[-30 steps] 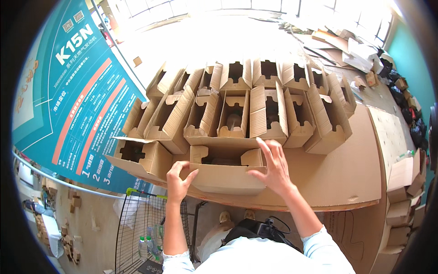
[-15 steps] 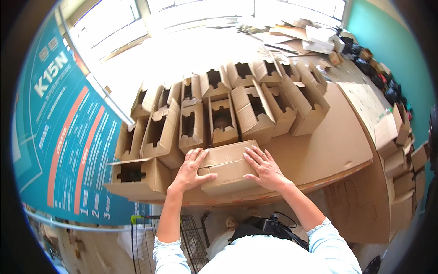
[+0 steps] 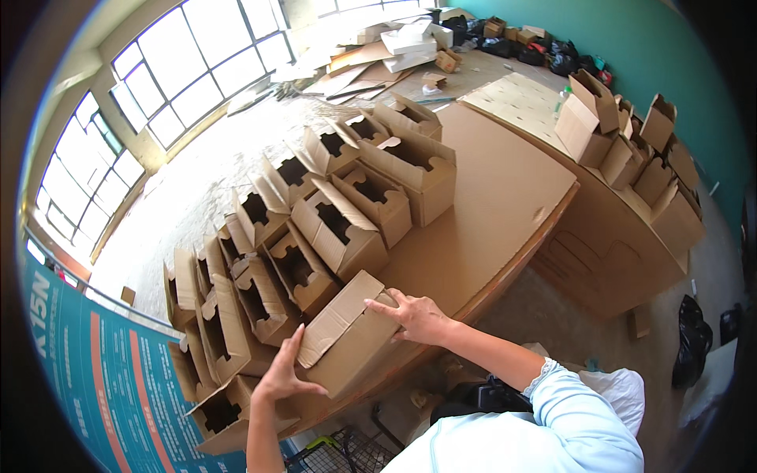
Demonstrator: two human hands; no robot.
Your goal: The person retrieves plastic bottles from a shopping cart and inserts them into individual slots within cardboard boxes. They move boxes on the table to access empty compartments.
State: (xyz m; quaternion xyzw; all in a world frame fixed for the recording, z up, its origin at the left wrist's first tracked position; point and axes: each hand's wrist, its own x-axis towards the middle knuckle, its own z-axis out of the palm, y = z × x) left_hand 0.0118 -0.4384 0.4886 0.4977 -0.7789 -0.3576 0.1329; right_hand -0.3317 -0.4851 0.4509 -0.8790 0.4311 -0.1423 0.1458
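Observation:
A closed brown cardboard box (image 3: pixel 347 340) rests at the near edge of the cardboard-covered table (image 3: pixel 505 185), its lid flaps folded down. My left hand (image 3: pixel 282 375) presses against its left end, thumb stretched along the near side. At the other end my right hand (image 3: pixel 416 317) grips the box, with fingers over the top edge and the thumb lower on its side. Just beyond stand open boxes with cut-out inner flaps, among them one box (image 3: pixel 302 272) right behind the closed one. Another open box (image 3: pixel 225 414) stands to the left of my left hand.
On the right, a second table (image 3: pixel 512 98) carries several open cartons (image 3: pixel 631 150). Behind lie flattened cardboard and white foam pieces (image 3: pixel 410 47), with black bags (image 3: pixel 564 59) along the wall. A blue printed banner (image 3: pixel 95 370) stands at left; a wire cart (image 3: pixel 347 456) is below the table edge.
My view has swung to the right, so the table appears slanted. My right hand has shifted from lying spread on the box to gripping its right end; my left hand stays at the left end.

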